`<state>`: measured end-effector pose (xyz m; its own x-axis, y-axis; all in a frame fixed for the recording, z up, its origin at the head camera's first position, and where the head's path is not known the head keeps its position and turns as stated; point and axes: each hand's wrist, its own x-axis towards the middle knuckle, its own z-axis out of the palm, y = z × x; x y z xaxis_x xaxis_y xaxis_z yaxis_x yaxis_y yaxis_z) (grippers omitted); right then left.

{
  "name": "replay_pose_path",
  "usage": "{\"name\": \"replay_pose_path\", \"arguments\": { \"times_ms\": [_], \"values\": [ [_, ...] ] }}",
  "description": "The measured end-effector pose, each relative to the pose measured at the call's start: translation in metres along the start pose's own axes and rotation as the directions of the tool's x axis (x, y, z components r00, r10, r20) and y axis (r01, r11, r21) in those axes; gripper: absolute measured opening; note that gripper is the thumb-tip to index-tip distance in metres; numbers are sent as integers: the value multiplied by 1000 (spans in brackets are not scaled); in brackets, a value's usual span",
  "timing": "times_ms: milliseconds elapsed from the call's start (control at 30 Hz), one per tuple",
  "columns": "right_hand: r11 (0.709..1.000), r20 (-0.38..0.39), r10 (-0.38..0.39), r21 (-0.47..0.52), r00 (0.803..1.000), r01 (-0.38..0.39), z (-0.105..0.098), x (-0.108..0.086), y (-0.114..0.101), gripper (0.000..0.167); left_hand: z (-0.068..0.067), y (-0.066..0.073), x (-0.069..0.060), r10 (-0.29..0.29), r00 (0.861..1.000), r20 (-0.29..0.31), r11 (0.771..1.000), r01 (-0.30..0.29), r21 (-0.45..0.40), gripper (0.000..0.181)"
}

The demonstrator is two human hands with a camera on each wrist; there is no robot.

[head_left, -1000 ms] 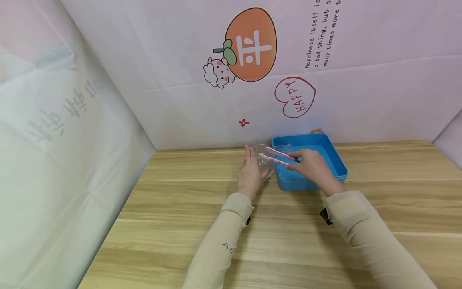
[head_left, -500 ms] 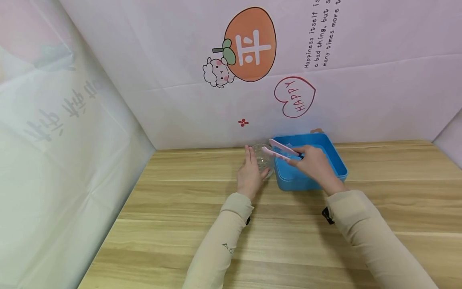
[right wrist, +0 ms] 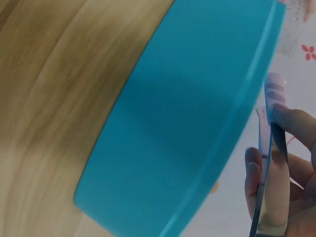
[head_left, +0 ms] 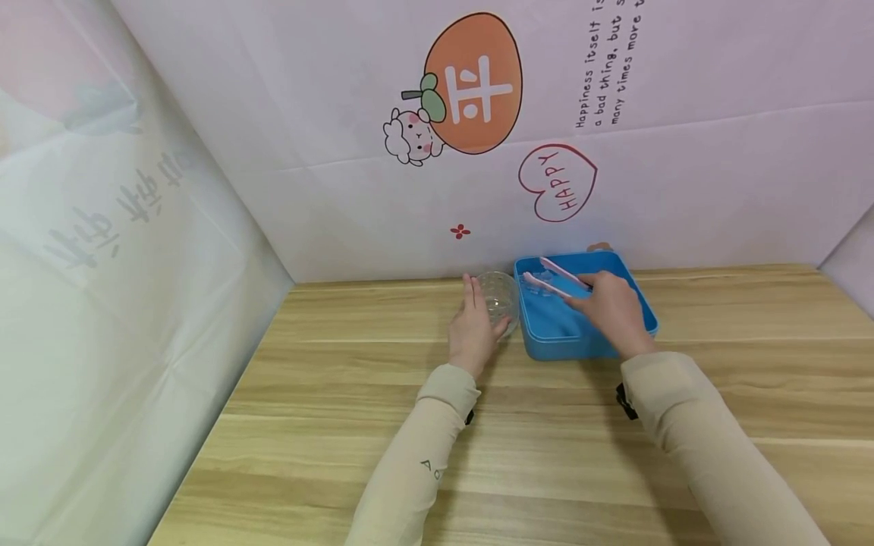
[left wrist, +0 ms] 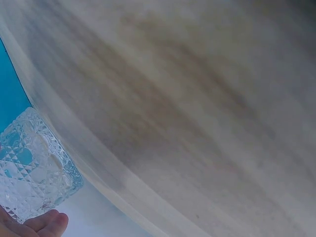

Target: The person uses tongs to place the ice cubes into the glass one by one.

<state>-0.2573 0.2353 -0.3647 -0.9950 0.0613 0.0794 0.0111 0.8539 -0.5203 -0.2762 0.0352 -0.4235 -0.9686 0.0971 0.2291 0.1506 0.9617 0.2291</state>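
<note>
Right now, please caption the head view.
Left hand holding clear cup, right hand holding pink tongs over open blue box.

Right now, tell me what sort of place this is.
Probably a small screened-off tabletop workspace: a wood-patterned table, a back sheet with cartoon prints standing behind it, and a side sheet closing the left.

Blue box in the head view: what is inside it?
Clear pieces lie toward the far-left corner of the blue box, partly covered by the pink tongs. Bare floor shows nearer the front; whatever the right hand covers cannot be seen.
</note>
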Motion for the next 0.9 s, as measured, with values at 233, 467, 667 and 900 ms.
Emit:
{"name": "replay_pose_path", "arguments": {
  "times_ms": [233,467,667,900],
  "values": [
    [998,50,36,-60,998,-33,8,5,9,50,0,0,0,-10,1000,18,1000,10,12,91],
    [992,86,43,-122,995,-32,14,7,14,50,0,-1,0,-7,1000,9,1000,7,10,91],
    [989,100,61,-139,993,-47,16,7,15,49,1,-1,0,-9,1000,25,1000,9,8,91],
    [988,95,85,-138,992,-71,20,9,17,48,0,-1,1,0,1000,20,1000,-1,14,91]
  ]
}}
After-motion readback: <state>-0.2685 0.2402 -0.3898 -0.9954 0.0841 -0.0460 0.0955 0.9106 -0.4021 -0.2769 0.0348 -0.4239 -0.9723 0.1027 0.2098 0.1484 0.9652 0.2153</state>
